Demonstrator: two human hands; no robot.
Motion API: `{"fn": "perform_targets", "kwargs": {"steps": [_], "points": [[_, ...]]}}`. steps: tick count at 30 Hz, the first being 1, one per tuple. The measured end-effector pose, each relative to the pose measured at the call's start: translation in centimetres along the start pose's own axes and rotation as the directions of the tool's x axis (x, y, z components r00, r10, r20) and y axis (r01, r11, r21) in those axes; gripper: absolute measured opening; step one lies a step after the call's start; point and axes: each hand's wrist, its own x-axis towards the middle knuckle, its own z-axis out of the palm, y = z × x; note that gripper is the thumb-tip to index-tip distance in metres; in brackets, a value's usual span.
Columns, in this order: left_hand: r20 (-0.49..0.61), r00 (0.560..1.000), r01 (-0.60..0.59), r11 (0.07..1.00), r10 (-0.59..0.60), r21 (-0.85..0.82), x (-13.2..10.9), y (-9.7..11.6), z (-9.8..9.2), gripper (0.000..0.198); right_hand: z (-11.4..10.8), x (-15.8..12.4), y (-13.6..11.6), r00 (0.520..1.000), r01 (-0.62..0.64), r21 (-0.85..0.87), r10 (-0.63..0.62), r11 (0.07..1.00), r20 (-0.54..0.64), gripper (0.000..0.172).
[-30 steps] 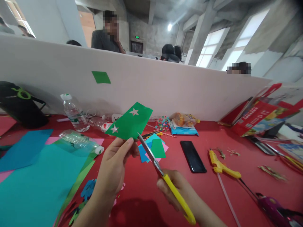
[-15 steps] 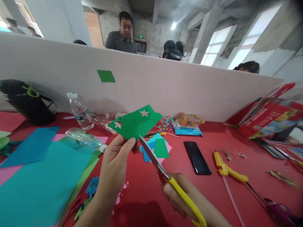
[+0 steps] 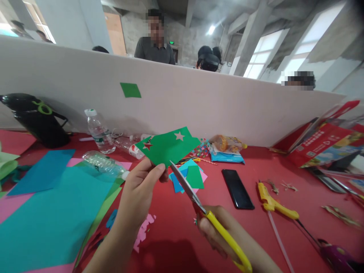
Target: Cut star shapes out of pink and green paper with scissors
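Between the thumb and fingers of my left hand (image 3: 142,185) is a piece of green paper (image 3: 170,146) with star-shaped holes cut through it. My right hand (image 3: 212,227) grips yellow-handled scissors (image 3: 187,185); their blades look nearly closed, the tip at the paper's lower edge beside my left thumb. Behind the blades, on the red table (image 3: 176,235), lies a small stack of blue, pink and green paper pieces (image 3: 195,177). Pink paper scraps (image 3: 143,231) lie under my left forearm, which partly hides some dark blue cut paper (image 3: 111,219).
Large teal sheets (image 3: 65,212) cover the left side, near plastic bottles (image 3: 99,132) and a black flask (image 3: 40,123). To the right are a phone (image 3: 237,189), a yellow glue gun (image 3: 274,203) and a snack packet (image 3: 227,149). A white partition (image 3: 199,102) runs behind; a person (image 3: 155,49) is beyond it.
The view has shifted slightly, so most things sit a little further right. The green paper has tilted a bit in my left hand. Both hands keep their hold, scissors tip still at the paper's edge.
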Motion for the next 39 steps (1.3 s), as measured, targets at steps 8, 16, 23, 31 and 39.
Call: {"fn": "perform_targets", "kwargs": {"steps": [8, 16, 23, 31, 39], "points": [[0.035, 0.999, 0.009, 1.0, -0.01, 0.013, -0.04, -0.02, -0.36, 0.021, -0.36, -0.32, -0.29, 0.999, -0.039, -0.013, 0.039, 0.999, -0.01, 0.07], [0.057, 0.998, 0.016, 0.999, -0.014, -0.029, 0.0, -0.14, -0.3, 0.014, -0.59, -0.28, -0.86, 0.997, -0.081, -0.026, 0.081, 0.996, 0.001, 0.073], [0.051, 0.997, 0.054, 0.998, -0.051, -0.044, 0.15, 0.0, -0.3, 0.011, -0.79, -0.37, -0.52, 0.996, -0.092, -0.033, 0.092, 0.995, 0.005, 0.073], [0.05, 0.998, 0.041, 0.999, -0.041, -0.007, 0.03, 0.1, -0.33, 0.014, -0.76, -0.34, -0.12, 0.996, -0.084, -0.082, 0.082, 0.993, -0.033, 0.071], [0.064, 0.998, 0.018, 1.0, -0.019, 0.006, 0.13, 0.21, -0.33, 0.012, -0.93, -0.34, -0.59, 0.998, -0.062, -0.107, 0.061, 0.992, -0.018, 0.072]]}}
